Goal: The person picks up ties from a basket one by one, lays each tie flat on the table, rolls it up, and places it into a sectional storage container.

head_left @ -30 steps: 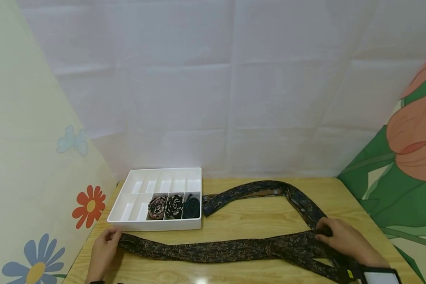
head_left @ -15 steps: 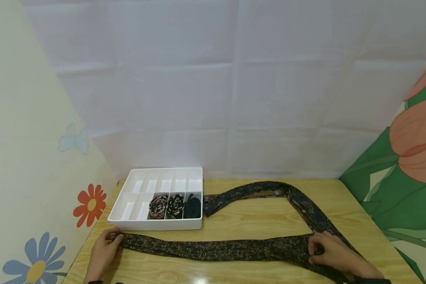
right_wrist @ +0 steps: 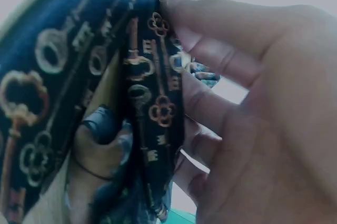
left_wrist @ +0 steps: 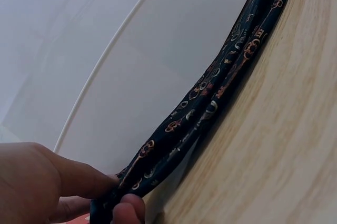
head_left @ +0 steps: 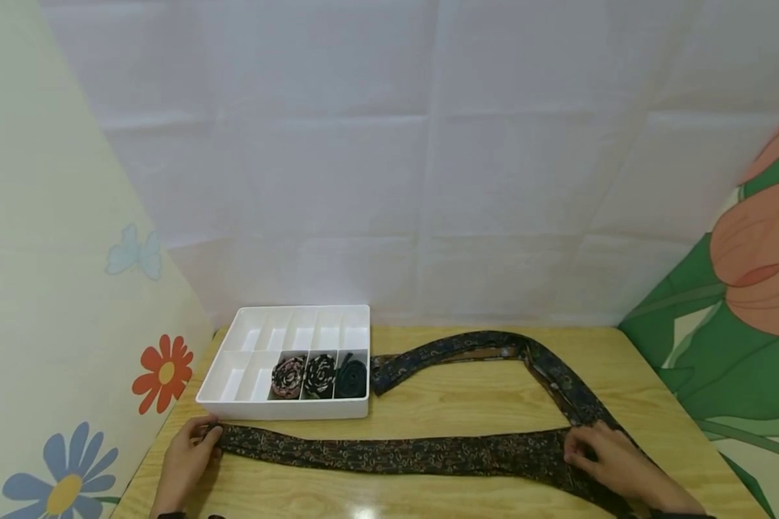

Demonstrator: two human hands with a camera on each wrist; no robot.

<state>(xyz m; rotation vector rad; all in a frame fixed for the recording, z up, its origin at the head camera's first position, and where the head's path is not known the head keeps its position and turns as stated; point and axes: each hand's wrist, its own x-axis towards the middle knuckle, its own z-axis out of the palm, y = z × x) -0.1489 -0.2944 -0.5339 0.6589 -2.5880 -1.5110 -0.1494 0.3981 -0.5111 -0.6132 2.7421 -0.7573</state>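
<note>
A long dark necktie with a printed key pattern stretches almost straight across the front of the wooden table. My left hand pinches its narrow left end between thumb and fingers. In the left wrist view the necktie shows lengthwise folds running away from the fingertips. Toward the right, my right hand pinches the wider part. Seen from the right wrist, key-printed fabric hangs beside the curled fingers. Behind, a curved dark patterned length of tie arches from the tray's side to my right hand, which hides its junction with the front stretch.
A white divided tray stands at the back left, just behind the necktie. Three rolled ties, a pinkish one, a black-and-white one and a dark green one, fill front compartments. A white backdrop hangs behind the table.
My right hand has shifted slightly left and down along the necktie, and the loop of fabric beneath it has flattened. The left hand stays at the narrow end.
</note>
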